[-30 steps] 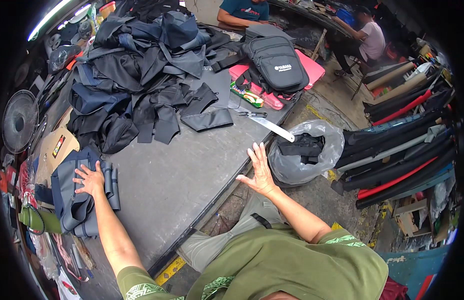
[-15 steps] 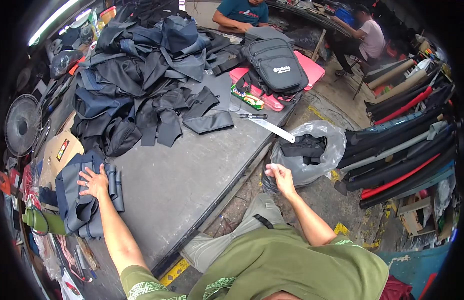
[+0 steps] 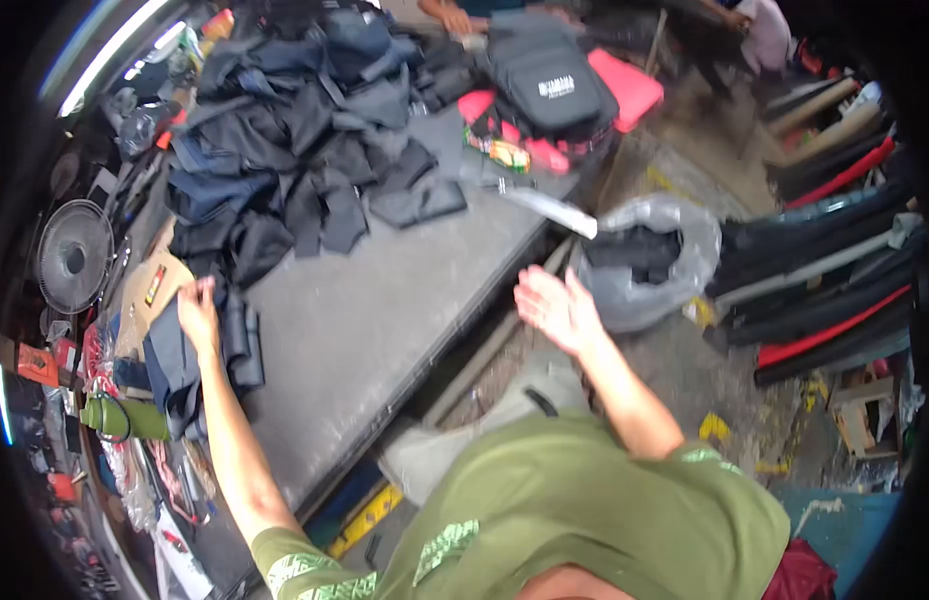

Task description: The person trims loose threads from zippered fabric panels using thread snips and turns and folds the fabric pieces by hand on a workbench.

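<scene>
My left hand [image 3: 198, 315] is at the far edge of a stack of folded dark grey-blue fabric pieces [image 3: 172, 360] on the table's left side. Its fingers are drawn together, and blur hides what is between them. My right hand [image 3: 555, 308] is raised off the table's front edge, palm turned up and fingers stretched out, holding nothing. Just beyond it stands a clear plastic bag [image 3: 700, 250] with black pieces inside. A flat metal ruler [image 3: 560, 213] juts over the table edge above that hand.
A big heap of dark fabric pieces [image 3: 285, 130] covers the table's back. A black bag [image 3: 550, 75] lies on pink material [image 3: 625, 90]. A fan [image 3: 75, 255] and a green bottle [image 3: 125, 415] are at left; fabric rolls [image 3: 815, 290] at right. Two other people are at the back.
My left hand has gone from spread flat on the fabric stack to fingers drawn together at its far edge. My right hand has opened from loosely curled and risen. The view has shifted.
</scene>
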A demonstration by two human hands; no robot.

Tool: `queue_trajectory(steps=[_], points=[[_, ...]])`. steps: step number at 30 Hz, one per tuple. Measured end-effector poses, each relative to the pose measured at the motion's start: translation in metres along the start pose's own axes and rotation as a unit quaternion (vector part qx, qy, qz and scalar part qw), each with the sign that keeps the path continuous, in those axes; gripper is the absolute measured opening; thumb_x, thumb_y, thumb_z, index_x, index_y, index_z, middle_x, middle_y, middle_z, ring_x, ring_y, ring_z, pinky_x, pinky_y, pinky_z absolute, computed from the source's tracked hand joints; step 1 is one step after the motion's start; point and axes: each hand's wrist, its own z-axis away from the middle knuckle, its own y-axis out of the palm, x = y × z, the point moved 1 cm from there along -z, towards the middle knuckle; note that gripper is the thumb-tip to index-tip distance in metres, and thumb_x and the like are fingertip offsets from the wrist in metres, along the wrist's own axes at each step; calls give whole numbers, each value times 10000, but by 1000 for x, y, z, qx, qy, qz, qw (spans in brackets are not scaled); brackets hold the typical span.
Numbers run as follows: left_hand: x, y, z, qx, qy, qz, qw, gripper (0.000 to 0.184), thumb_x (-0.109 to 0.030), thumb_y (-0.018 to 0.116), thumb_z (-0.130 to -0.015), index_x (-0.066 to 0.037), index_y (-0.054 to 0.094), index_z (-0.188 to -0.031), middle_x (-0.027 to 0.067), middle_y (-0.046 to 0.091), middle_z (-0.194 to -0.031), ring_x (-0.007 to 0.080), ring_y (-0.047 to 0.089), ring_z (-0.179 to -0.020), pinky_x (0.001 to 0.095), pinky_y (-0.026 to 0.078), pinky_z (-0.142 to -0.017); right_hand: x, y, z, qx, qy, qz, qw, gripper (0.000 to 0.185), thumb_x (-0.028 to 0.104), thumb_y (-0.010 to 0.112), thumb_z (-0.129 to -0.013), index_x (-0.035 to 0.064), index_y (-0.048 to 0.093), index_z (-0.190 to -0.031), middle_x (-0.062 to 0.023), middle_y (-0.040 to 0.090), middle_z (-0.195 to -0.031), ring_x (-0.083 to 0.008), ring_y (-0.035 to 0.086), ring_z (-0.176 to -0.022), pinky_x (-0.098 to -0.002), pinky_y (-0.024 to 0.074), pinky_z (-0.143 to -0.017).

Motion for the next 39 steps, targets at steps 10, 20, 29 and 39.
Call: queue_trajectory(steps=[10,20,29,39], points=[[-157,-4,10,141,-22,97,985,386,-405,763,-915,-37,794,-1026,122,782,-997,184,734,-917,316,537,-850,12,38,-1,59,-90,80,991,501,262,655,-1027,50,511,-1457,-75,661,-1223,-246,637,-1185,-426,516,-1033],[-178,29,10,271,-53,211,938,317,-211,773,-904,-14,734,-1150,65,747,-797,103,697,-711,277,552,-706,40,105,-61,-54,-275,450,848,387,313,516,-1107,-17,714,-1152,-69,725,-970,-158,688,-931,-300,536,-869],[-196,52,-9,245,-15,185,952,345,-330,768,-929,-54,757,-1135,85,782,-1008,153,714,-922,315,531,-853,32,96,-141,-90,-430,743,506,242,252,680,-980,86,719,-1152,-65,623,-904,-252,564,-839,-390,461,-800],[-267,127,-111,207,40,313,926,342,-193,791,-911,-17,716,-1194,100,764,-1048,154,718,-962,302,550,-887,26,98,-139,-155,-419,782,434,316,226,740,-897,138,680,-1195,4,620,-921,-223,589,-923,-416,417,-856]])
